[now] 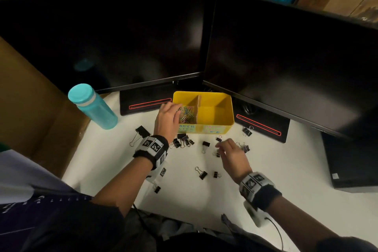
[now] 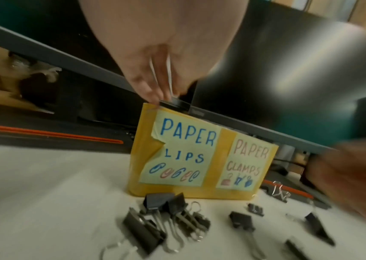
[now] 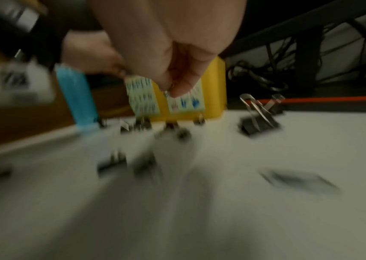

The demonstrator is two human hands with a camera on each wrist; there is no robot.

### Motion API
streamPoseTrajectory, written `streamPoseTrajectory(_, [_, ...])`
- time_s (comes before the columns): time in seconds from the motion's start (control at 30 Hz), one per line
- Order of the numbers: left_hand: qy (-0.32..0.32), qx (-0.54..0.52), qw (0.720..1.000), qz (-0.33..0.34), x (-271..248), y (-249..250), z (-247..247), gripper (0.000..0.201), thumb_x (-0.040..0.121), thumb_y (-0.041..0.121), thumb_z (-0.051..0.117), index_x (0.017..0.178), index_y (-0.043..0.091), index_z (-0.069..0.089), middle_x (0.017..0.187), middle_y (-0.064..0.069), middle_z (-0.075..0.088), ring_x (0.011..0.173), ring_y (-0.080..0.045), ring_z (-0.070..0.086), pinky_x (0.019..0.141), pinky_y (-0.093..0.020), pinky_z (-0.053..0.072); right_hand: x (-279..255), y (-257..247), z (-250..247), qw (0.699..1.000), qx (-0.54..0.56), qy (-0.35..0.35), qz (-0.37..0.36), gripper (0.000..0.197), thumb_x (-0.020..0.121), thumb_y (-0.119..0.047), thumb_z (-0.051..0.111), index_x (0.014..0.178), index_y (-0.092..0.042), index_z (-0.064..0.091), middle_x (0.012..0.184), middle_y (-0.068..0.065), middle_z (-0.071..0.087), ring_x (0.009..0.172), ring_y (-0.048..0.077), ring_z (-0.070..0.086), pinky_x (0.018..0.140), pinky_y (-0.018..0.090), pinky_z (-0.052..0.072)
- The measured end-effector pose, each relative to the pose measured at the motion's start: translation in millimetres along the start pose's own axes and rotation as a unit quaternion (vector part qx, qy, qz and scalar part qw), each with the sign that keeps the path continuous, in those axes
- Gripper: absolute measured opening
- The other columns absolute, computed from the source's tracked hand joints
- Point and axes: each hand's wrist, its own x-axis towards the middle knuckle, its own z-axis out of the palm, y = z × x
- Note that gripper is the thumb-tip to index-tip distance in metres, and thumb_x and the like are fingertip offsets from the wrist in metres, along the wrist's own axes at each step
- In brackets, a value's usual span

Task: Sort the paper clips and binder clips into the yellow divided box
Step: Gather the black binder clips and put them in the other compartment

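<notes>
Left hand [image 2: 155, 58] pinches a black binder clip [image 2: 174, 103] by its wire handles, body hanging down, right at the rim of the yellow divided box [image 1: 230, 113] over the "PAPER CLIPS" side; likely in transit, since coloured paper clips [image 1: 187, 115] already fill that bin and the right bin looks empty; right hand [image 1: 231, 153] has fingertips closed on something small and metallic, too blurred to name; more binder clips [image 1: 202, 173] lie scattered on the desk [image 1: 286, 170], within reach.
</notes>
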Motion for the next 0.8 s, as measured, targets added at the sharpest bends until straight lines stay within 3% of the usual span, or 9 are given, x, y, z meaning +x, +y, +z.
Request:
streamPoseTrajectory(0.07, [0.073,-0.009,0.997,-0.002,-11.6,-0.1,-7.1,0.025,0.091,0.013,0.041,0.100,0.006,0.063,0.095,-0.010,0.059,0.091,-0.018,0.048,0.073,-0.027,0.042,44.5,-25.4,-7.0,0.997,0.054,0.053,-0.012,0.009,0.086,-0.002,0.060,0.094,-0.003,0.061,0.091,0.012,0.061,0.070,0.024,0.059,0.059,0.035,0.052])
streamPoseTrajectory(0.13, [0.093,-0.008,0.996,-0.006,-27.0,-8.6,-11.0,0.022,0.088,0.011,0.039,0.086,0.007,0.060,0.087,-0.009,0.059,0.084,-0.017,0.049,0.069,-0.032,0.047,84.6,-46.1,-8.4,0.991,0.096,0.089,-0.031,0.005,0.086,-0.002,0.059,0.091,-0.002,0.061,0.088,0.012,0.061,0.072,0.022,0.058,0.060,0.033,0.052])
streamPoseTrajectory(0.23, [-0.053,0.034,0.998,-0.007,-47.6,-22.2,-8.7,0.018,0.089,0.005,0.045,0.089,0.011,0.062,0.092,-0.007,0.062,0.080,-0.015,0.054,0.075,-0.038,0.053,123.5,-65.5,-10.7,0.987,0.136,0.084,-0.033,0.008,0.089,-0.006,0.057,0.091,-0.003,0.065,0.086,0.011,0.067,0.071,0.020,0.061,0.061,0.033,0.054])
streamPoseTrajectory(0.33, [-0.230,0.093,0.968,0.028,-60.3,-27.5,2.3,0.033,0.093,0.008,0.044,0.123,0.014,0.053,0.126,-0.006,0.054,0.109,-0.018,0.052,0.094,-0.037,0.049,130.7,-62.4,-20.7,0.990,0.118,0.066,-0.031,0.018,0.094,-0.016,0.053,0.096,-0.007,0.069,0.078,0.010,0.073,0.061,0.018,0.065,0.055,0.026,0.052])
streamPoseTrajectory(0.43, [-0.300,0.157,0.939,0.056,-64.3,-28.6,15.0,0.047,0.094,0.020,0.045,0.140,0.017,0.034,0.142,-0.005,0.037,0.123,-0.023,0.038,0.098,-0.042,0.045,109.7,-28.5,-41.0,0.987,0.142,0.068,-0.018,0.021,0.095,-0.025,0.051,0.099,-0.013,0.067,0.077,0.002,0.073,0.064,0.010,0.068,0.058,0.029,0.057])
streamPoseTrajectory(0.57, [-0.329,0.225,0.915,0.061,-64.8,-25.3,22.4,0.054,0.088,0.024,0.057,0.137,0.020,0.036,0.135,-0.007,0.037,0.119,-0.027,0.036,0.087,-0.044,0.049,41.0,36.1,-66.8,0.995,0.085,0.012,0.053,0.011,0.085,-0.033,0.064,0.082,-0.025,0.070,0.068,-0.007,0.069,0.057,0.007,0.063,0.056,0.037,0.056])
streamPoseTrajectory(0.6, [-0.327,0.225,0.916,0.059,-64.7,-23.9,23.2,0.051,0.086,0.021,0.059,0.133,0.020,0.039,0.131,-0.007,0.038,0.117,-0.027,0.037,0.085,-0.043,0.050,20.9,51.9,-68.3,0.993,0.069,-0.039,0.084,0.004,0.079,-0.031,0.071,0.079,-0.027,0.071,0.070,-0.009,0.069,0.059,0.006,0.062,0.059,0.036,0.055])
streamPoseTrajectory(0.7, [-0.323,0.217,0.920,0.053,-65.8,-22.9,23.6,0.032,0.083,0.015,0.063,0.112,0.018,0.049,0.119,-0.006,0.039,0.108,-0.024,0.041,0.077,-0.042,0.054,-28.4,86.3,-63.6,0.964,-0.005,-0.212,0.158,0.028,0.061,-0.040,0.084,0.083,-0.031,0.069,0.080,-0.010,0.065,0.069,0.005,0.059,0.067,0.031,0.054])
streamPoseTrajectory(0.8, [-0.307,0.212,0.926,0.051,-69.3,-28.2,22.7,0.016,0.084,0.016,0.063,0.092,0.014,0.050,0.110,-0.005,0.040,0.097,-0.023,0.043,0.069,-0.040,0.054,-52.4,100.0,-51.2,0.962,-0.003,-0.206,0.182,0.030,0.057,-0.038,0.086,0.079,-0.025,0.069,0.079,-0.007,0.063,0.069,0.010,0.059,0.064,0.027,0.051])
